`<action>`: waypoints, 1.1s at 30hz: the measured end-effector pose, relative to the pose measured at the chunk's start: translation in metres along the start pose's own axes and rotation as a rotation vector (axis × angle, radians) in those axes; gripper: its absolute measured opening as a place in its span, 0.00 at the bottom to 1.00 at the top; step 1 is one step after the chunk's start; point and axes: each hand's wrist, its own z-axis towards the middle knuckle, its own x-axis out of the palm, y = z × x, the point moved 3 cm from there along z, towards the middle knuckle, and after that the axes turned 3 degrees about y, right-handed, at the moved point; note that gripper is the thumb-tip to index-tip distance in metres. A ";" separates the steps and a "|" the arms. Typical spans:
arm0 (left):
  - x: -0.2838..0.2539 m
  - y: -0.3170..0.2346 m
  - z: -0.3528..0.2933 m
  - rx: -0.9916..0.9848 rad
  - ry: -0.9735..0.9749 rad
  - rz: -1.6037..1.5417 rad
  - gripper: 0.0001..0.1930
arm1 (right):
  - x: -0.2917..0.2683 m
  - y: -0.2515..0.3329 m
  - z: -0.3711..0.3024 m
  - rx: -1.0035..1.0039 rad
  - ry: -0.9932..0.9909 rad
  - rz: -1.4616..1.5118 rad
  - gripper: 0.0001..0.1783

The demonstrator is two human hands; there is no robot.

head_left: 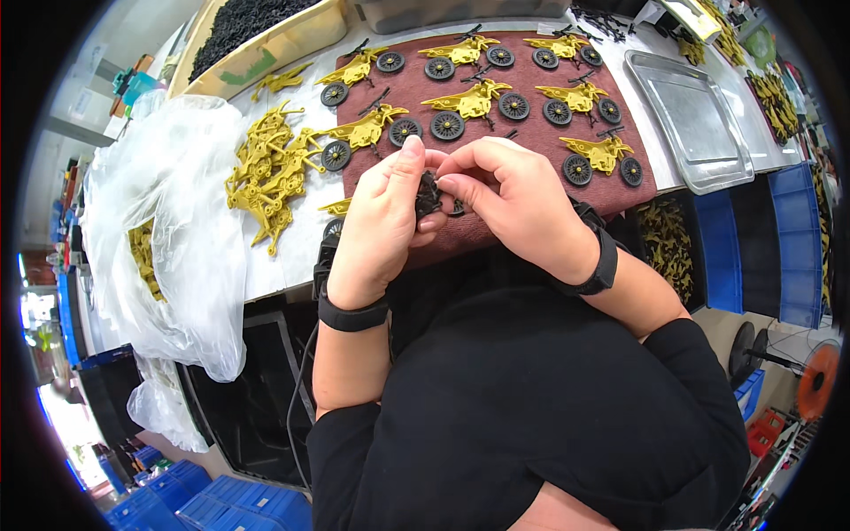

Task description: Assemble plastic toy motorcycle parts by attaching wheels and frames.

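Observation:
Held in front of my chest, over the front edge of the maroon towel (611,198), my left hand (372,221) is closed around a small clump of black plastic parts (428,196). My right hand (522,195) meets it with thumb and forefinger pinched together at the clump; whatever lies between those fingertips is too small to make out. Beyond both hands, several yellow toy motorcycles (469,100) with black spoked wheels lie in rows on the towel. Another yellow motorcycle (336,207) is partly hidden behind my left hand.
Loose yellow frames (270,173) are heaped left of the towel, beside a clear plastic bag (190,230). At the back left stands a bin (292,44) of black parts. A metal tray (699,115) lies on the right. Blue crates (243,509) sit lower left.

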 end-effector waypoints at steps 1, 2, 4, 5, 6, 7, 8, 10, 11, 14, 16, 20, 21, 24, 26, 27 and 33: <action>0.000 0.001 0.002 0.000 0.003 0.004 0.21 | -0.001 -0.003 0.000 0.040 -0.011 0.014 0.05; 0.000 0.002 0.004 -0.014 0.005 -0.044 0.20 | -0.003 -0.005 0.000 0.080 -0.022 0.028 0.06; 0.001 0.005 0.007 -0.026 0.009 -0.089 0.20 | -0.006 -0.008 0.000 0.110 -0.017 0.092 0.06; 0.002 0.006 0.008 -0.036 0.011 -0.130 0.17 | -0.007 -0.009 0.000 0.142 -0.007 0.157 0.07; 0.003 0.007 0.010 -0.045 0.013 -0.172 0.15 | -0.010 -0.008 0.001 0.140 -0.010 0.158 0.07; 0.001 0.007 0.011 -0.046 0.015 -0.169 0.15 | -0.012 -0.008 0.002 0.187 0.023 0.205 0.06; 0.000 0.006 0.014 -0.024 0.025 -0.144 0.13 | -0.014 -0.009 0.002 0.233 0.056 0.253 0.06; -0.003 0.006 0.018 0.026 0.031 -0.119 0.09 | -0.018 -0.019 0.001 0.249 0.006 0.352 0.06; -0.002 0.003 0.020 0.021 0.036 -0.118 0.09 | -0.021 -0.024 0.000 0.264 -0.041 0.452 0.05; -0.010 -0.015 0.028 0.214 -0.101 0.571 0.10 | -0.033 -0.032 -0.006 0.257 -0.064 0.242 0.06; -0.007 -0.018 0.035 0.318 -0.087 0.851 0.10 | -0.039 -0.030 -0.014 0.108 -0.055 -0.199 0.06; 0.009 -0.014 0.048 0.489 0.036 1.371 0.09 | -0.035 -0.024 -0.029 -0.019 0.014 -0.498 0.06; 0.014 -0.012 0.052 0.523 0.091 1.491 0.09 | -0.033 -0.022 -0.031 -0.015 0.014 -0.503 0.06; 0.019 -0.002 0.061 0.460 0.150 1.589 0.08 | -0.027 -0.018 -0.036 -0.013 0.046 -0.574 0.04; 0.021 0.001 0.064 0.476 0.142 1.597 0.08 | -0.024 -0.020 -0.038 0.017 0.064 -0.592 0.04; 0.020 0.003 0.066 0.478 0.142 1.590 0.08 | -0.023 -0.022 -0.039 0.045 0.081 -0.604 0.04; 0.013 0.007 0.074 0.528 0.194 1.567 0.07 | -0.017 -0.019 -0.037 0.012 0.086 -0.668 0.05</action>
